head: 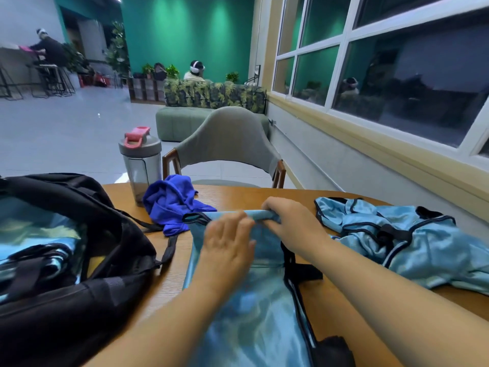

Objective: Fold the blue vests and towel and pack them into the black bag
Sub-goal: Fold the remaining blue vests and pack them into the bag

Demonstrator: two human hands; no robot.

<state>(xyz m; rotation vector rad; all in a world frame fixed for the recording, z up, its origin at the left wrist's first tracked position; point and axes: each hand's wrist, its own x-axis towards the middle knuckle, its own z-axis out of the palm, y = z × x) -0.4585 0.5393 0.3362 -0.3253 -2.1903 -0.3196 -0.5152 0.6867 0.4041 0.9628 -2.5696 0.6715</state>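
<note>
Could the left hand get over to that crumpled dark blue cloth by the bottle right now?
Probably yes. The left hand lies flat on the light blue vest, holding nothing, and the dark blue cloth lies just beyond it, with nothing between them.

We see a light blue vest (254,300) with dark trim spread flat along the table's near edge, its far end rolled or folded over into a thick hem. More light blue vests (412,242) lie crumpled in a heap at the table's right edge. The towel (172,205) (a deeper, royal blue) sits bunched near the far edge, just left of the flat vest's far end. The black bag (79,274) rests open at the left edge, with light blue fabric already showing inside it.
</note>
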